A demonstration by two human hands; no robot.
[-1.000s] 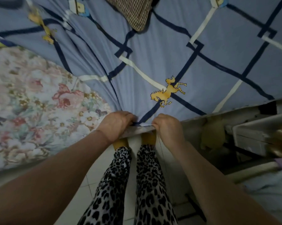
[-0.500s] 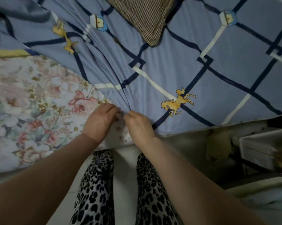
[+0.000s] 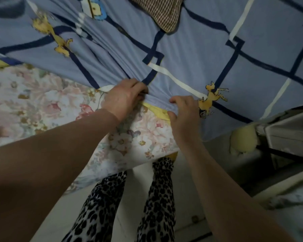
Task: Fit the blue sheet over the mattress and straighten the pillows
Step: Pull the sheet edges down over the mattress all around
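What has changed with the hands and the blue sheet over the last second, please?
Both hands, left hand and right hand, moved up from the bed's edge onto the floral mattress, now bunching the blue sheet hem there. The checked pillow stayed put.

Bare forearms, no sleeves; leopard-print trousers (image 3: pixel 157 198) in black, grey and white on both legs.

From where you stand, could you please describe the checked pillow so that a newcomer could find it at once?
Start with the blue sheet with dark navy and white grid lines that covers most of the bed. At its far side, at the top edge of the view, a corner of the brown-and-cream checked pillow points down onto the sheet. It is the only finely checked fabric here; the floral mattress cover is pale and flowery.
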